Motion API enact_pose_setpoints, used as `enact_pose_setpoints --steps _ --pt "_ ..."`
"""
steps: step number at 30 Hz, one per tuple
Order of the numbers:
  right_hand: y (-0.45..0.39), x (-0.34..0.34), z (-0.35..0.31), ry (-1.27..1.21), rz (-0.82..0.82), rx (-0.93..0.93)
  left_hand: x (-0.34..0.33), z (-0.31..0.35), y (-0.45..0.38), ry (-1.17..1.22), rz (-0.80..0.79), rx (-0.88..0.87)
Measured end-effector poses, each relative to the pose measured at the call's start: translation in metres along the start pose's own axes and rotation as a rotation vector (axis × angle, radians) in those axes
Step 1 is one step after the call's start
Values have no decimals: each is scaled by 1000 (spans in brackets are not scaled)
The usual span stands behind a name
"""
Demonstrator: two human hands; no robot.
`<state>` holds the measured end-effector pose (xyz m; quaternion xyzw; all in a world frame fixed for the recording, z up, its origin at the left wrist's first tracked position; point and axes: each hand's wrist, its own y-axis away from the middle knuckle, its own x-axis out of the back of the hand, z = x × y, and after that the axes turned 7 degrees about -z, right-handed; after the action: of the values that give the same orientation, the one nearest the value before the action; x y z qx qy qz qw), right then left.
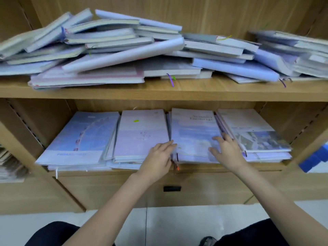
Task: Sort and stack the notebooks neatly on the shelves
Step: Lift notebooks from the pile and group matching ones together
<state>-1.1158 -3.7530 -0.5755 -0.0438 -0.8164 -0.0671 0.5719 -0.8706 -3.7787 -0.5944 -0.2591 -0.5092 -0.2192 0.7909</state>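
Head view: we see the left hand (158, 157) flat, fingers straight, against the left edge of the third stack (193, 137) on the lower shelf (204, 168). The right hand (226, 150) rests on that stack's right side, fingers spread and relaxed. Four stacks lie side by side there. Above, a jumbled heap of notebooks (124, 50) covers the upper shelf (159, 92).

You have four flat stacks of pastel paper notebooks (194, 132) side by side on the lower wooden shelf (195, 168). Above, your loose heap of pale blue notebooks (110, 48) sprawls tilted across the upper wooden shelf (177, 93).

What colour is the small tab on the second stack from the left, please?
Bright green tab, on the pale pink cover; head view.
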Motion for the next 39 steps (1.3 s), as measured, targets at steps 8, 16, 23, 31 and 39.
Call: enact_pose_setpoints --steps 8,16,23,31,39 --pt "57 84 -133 -379 563 801 139 -14 61 -279 846 -128" --pt "37 100 -229 -1169 31 321 231 -46 63 -489 717 -64" --pt "29 94 -280 -1600 79 203 262 -46 30 -374 408 -236" --pt "26 100 -298 -1741 162 168 269 -56 35 -252 460 -156" --pt "37 121 -272 -1660 109 268 291 -75 38 -178 208 -46"
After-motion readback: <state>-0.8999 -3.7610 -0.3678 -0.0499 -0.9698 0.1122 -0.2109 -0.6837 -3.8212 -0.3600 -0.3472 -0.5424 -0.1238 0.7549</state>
